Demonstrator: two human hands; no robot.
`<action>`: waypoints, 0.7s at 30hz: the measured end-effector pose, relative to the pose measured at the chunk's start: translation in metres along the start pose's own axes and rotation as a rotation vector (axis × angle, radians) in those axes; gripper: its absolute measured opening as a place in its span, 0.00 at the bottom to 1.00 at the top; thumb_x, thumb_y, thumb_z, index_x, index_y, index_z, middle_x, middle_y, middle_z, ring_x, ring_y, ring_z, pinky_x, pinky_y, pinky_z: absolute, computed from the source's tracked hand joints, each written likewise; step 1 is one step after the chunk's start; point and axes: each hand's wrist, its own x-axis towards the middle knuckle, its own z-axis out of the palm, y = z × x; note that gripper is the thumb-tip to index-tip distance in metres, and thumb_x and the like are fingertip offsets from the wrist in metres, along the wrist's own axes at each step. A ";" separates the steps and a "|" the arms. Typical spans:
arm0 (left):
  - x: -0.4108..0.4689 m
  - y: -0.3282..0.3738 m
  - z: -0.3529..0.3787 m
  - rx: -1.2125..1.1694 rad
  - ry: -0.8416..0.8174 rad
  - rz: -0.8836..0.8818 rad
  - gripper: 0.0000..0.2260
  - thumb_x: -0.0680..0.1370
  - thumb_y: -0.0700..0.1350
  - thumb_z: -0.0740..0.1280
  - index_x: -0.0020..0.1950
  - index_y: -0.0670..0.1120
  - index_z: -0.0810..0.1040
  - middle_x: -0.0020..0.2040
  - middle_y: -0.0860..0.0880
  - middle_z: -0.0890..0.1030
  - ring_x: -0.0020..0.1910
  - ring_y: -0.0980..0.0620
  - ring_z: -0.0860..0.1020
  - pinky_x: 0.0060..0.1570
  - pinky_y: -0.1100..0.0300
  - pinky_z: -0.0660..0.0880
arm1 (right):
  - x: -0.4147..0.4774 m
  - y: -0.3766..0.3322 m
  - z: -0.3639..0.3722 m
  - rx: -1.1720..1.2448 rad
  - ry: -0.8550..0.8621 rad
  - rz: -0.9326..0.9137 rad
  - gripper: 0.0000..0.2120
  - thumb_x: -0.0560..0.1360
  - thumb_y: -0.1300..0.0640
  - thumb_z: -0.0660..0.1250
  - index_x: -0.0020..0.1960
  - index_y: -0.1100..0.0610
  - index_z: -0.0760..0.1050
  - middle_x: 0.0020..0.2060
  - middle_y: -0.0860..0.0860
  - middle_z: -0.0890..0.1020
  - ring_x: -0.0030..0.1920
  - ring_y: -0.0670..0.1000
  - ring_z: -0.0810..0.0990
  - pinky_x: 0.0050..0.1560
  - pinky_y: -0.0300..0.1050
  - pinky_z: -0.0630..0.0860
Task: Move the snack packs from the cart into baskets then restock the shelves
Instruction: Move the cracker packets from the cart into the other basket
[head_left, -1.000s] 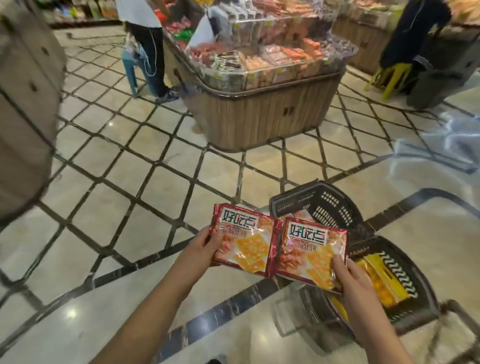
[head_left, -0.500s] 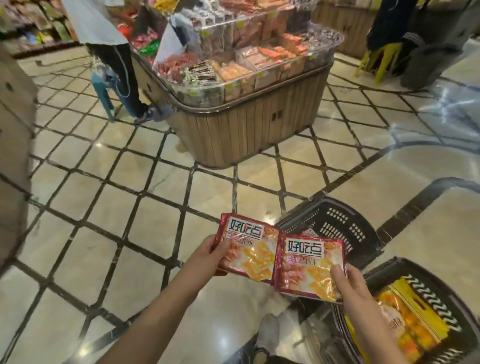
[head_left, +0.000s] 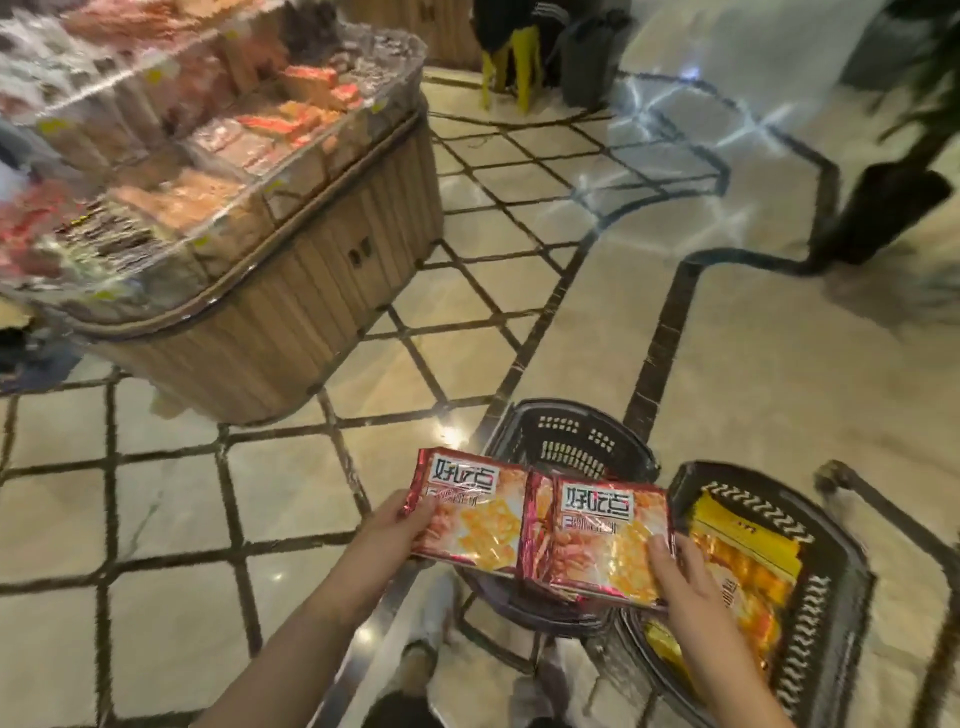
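Note:
Two red snack packs showing orange crackers are held side by side over the floor. My left hand (head_left: 396, 530) pinches the left pack (head_left: 470, 512) at its left edge. My right hand (head_left: 685, 577) grips the right pack (head_left: 597, 540) at its lower right corner. Just behind and below the packs stands a dark plastic basket (head_left: 566, 441); its inside is mostly hidden by the packs. To its right a second dark basket (head_left: 826, 566) holds yellow and orange snack packs (head_left: 743, 566).
A wooden island display (head_left: 291, 291) heaped with wrapped snacks stands at the left. A yellow stool (head_left: 511, 62) and a dark bag are at the back. A dark plant pot (head_left: 883, 208) is at the right. A metal cart frame (head_left: 883, 504) edges the right basket.
The view has swung right, so the island display slid to the left. Both hands keep the two packs, which now hang closer over the two baskets.

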 end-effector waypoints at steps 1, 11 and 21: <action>0.018 0.006 0.001 0.021 -0.022 -0.010 0.12 0.83 0.51 0.65 0.64 0.49 0.79 0.53 0.48 0.88 0.47 0.52 0.87 0.41 0.61 0.80 | 0.006 0.000 0.001 0.019 0.056 0.010 0.26 0.81 0.40 0.61 0.76 0.47 0.63 0.52 0.45 0.76 0.49 0.48 0.78 0.52 0.48 0.75; 0.167 0.062 0.013 0.226 -0.293 -0.041 0.07 0.85 0.47 0.64 0.60 0.48 0.78 0.50 0.48 0.88 0.45 0.52 0.87 0.40 0.63 0.81 | 0.056 -0.023 0.055 0.066 0.363 0.129 0.22 0.82 0.44 0.62 0.74 0.48 0.66 0.59 0.48 0.77 0.50 0.46 0.78 0.48 0.44 0.74; 0.296 -0.005 0.069 0.412 -0.184 -0.110 0.07 0.85 0.53 0.62 0.56 0.57 0.79 0.51 0.52 0.86 0.52 0.48 0.85 0.58 0.46 0.81 | 0.192 0.020 0.085 -0.045 0.456 0.133 0.19 0.84 0.47 0.61 0.73 0.49 0.67 0.57 0.48 0.78 0.56 0.51 0.77 0.50 0.44 0.74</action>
